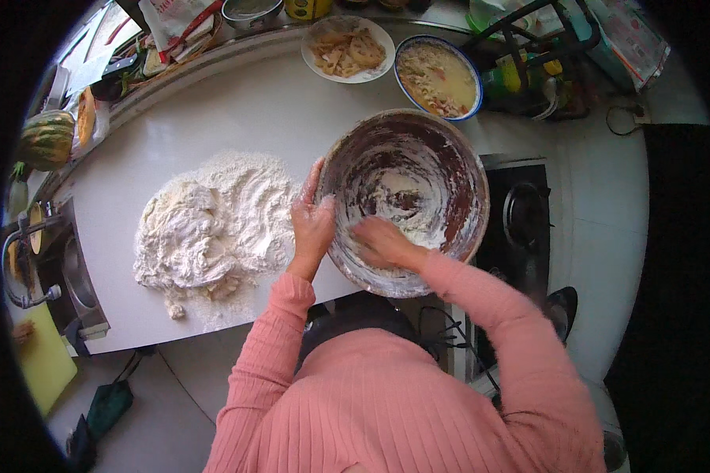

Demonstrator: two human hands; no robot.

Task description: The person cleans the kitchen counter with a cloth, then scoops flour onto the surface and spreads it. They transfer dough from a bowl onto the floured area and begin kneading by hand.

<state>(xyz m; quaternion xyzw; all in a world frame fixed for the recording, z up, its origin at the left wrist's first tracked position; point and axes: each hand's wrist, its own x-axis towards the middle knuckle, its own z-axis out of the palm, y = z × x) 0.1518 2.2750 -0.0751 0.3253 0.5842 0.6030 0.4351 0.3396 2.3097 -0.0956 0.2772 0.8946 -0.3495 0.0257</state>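
Observation:
A large brown basin [462,204], its inside smeared with flour and dough, stands at the front of the white counter [213,100]. My left hand [313,227] grips its left rim, thumb over the edge and fingers along the outside. Inside the basin, at the lower left wall, is my right hand [384,241]. It is blurred, and whether its fingers hold anything cannot be made out. Left of the basin lies a rough mound of floury dough [183,236], with loose flour [260,201] spread beside it and a small crumb of dough [177,311] near the front edge.
Behind the basin stand a plate of sliced food [349,50] and a blue-rimmed bowl of mixed food in liquid [436,77]. A stove [523,207] is to the right. On the left are a sink [80,272] with a faucet [18,260] and a striped squash [46,139].

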